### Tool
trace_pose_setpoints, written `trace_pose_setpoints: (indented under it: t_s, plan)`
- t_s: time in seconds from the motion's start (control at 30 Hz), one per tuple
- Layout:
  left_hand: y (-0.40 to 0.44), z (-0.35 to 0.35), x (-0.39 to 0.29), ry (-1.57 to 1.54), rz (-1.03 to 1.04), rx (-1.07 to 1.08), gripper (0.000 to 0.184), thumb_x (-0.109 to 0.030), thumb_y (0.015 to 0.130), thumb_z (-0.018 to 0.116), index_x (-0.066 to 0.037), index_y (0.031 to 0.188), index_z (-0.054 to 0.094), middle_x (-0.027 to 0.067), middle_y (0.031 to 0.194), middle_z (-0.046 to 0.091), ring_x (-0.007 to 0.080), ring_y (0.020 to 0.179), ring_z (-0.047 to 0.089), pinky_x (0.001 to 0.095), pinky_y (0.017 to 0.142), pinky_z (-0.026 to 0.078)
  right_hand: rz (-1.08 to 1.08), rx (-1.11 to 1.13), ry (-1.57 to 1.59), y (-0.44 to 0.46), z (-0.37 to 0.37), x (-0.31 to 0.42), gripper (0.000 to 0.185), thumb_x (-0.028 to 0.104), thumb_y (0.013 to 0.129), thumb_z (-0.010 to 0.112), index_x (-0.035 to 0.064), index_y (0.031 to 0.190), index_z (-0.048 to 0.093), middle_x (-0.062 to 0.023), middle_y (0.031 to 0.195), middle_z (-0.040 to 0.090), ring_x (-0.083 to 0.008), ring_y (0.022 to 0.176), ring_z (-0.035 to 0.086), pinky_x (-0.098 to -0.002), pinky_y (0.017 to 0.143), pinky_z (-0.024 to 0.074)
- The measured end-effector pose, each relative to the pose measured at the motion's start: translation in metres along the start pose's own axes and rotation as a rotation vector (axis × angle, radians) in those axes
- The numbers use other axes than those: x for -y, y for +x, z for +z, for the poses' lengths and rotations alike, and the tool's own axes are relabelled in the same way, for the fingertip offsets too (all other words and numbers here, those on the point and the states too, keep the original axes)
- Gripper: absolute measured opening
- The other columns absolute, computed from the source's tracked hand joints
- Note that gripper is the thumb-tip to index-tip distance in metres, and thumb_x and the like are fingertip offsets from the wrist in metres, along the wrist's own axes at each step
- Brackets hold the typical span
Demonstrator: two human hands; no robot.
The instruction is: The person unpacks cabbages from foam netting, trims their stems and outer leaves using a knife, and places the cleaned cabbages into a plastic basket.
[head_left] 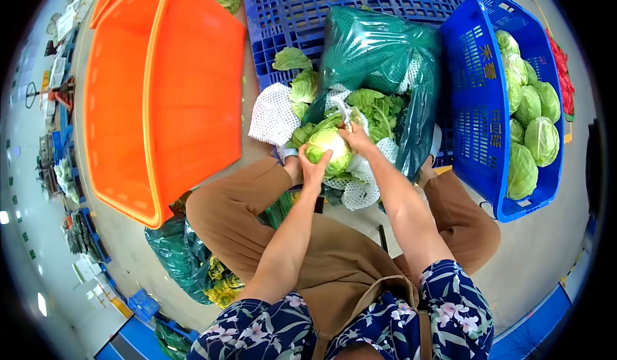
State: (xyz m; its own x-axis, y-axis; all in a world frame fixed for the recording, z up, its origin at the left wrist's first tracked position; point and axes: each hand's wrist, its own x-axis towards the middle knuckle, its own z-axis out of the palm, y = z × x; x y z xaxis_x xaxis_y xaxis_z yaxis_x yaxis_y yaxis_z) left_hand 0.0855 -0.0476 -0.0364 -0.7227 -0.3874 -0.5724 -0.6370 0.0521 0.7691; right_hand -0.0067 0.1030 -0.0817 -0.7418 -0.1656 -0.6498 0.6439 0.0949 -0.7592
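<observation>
A pale green cabbage (326, 143) is held above the space between my knees. My left hand (313, 168) is wrapped round its lower left side, thumb on the front. At its upper right, my right hand (357, 139) has curled fingers near a pale, narrow piece (342, 107); what they grip is not clear. Loose outer leaves (374, 112) lie just beyond the cabbage. White foam netting (276, 112) lies to the left, with more netting (360, 191) under my right wrist. Behind stands a shiny green plastic bag (379, 51).
An orange tub (199, 96) stands on the left. On the right, a blue basket (472, 96) holds several cabbages (542, 140). A blue pallet (283, 13) lies at the back. Another green bag (177, 254) rests by my left knee, and something red (561, 71) shows behind the basket.
</observation>
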Motion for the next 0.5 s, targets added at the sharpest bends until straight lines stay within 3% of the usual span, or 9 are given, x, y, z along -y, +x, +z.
trace_pose_setpoints:
  t_s: [0.07, 0.17, 0.37, 0.47, 0.5]
  plan:
    - [0.02, -0.007, 0.015, -0.108, -0.135, 0.048, 0.095, -0.035, 0.072, 0.079, -0.016, 0.142, 0.018, 0.0163, 0.132, 0.039, 0.0318, 0.115, 0.045, 0.0556, 0.082, 0.045, -0.013, -0.006, -0.019, -0.021, 0.011, 0.003, 0.025, 0.022, 0.082, 0.065, 0.0051, 0.1, 0.06, -0.0046, 0.08, 0.062, -0.0146, 0.072, 0.056, -0.0301, 0.067, 0.0464]
    - [0.017, -0.04, -0.011, -0.248, -0.371, 0.205, 0.101, -0.03, 0.067, 0.082, -0.022, 0.145, 0.019, 0.0128, 0.138, 0.035, 0.0381, 0.121, 0.041, 0.0637, 0.081, 0.042, 0.035, -0.038, 0.062, -0.051, 0.031, 0.021, 0.023, 0.02, 0.084, 0.063, 0.0045, 0.1, 0.059, -0.0026, 0.077, 0.059, -0.0125, 0.068, 0.053, -0.0281, 0.063, 0.0439]
    - [-0.018, -0.049, -0.012, -0.562, -0.32, 0.45, 0.086, -0.033, 0.075, 0.074, -0.024, 0.143, 0.023, 0.0105, 0.14, 0.033, 0.0381, 0.121, 0.039, 0.0655, 0.087, 0.038, -0.209, -0.032, -0.187, -0.094, 0.018, 0.058, 0.02, 0.016, 0.084, 0.06, 0.0014, 0.098, 0.057, -0.0005, 0.071, 0.053, -0.0119, 0.063, 0.049, -0.029, 0.056, 0.0386]
    - [-0.03, -0.034, -0.004, -0.792, -0.348, 0.597, 0.083, -0.042, 0.075, 0.072, -0.022, 0.142, 0.027, 0.009, 0.14, 0.037, 0.0334, 0.124, 0.039, 0.0604, 0.091, 0.037, -0.256, -0.09, -0.337, -0.135, 0.006, 0.116, 0.027, 0.023, 0.081, 0.059, 0.0002, 0.095, 0.058, -0.0184, 0.077, 0.062, -0.032, 0.073, 0.06, -0.043, 0.071, 0.0456]
    - [-0.032, -0.027, 0.004, -0.874, -0.372, 0.643, 0.083, -0.046, 0.075, 0.071, -0.02, 0.142, 0.029, 0.0086, 0.139, 0.04, 0.031, 0.125, 0.04, 0.0574, 0.094, 0.038, -0.324, -0.117, -0.524, -0.136, 0.007, 0.117, 0.031, 0.026, 0.081, 0.058, 0.0011, 0.1, 0.059, -0.0217, 0.081, 0.064, -0.0373, 0.078, 0.061, -0.0456, 0.075, 0.0467]
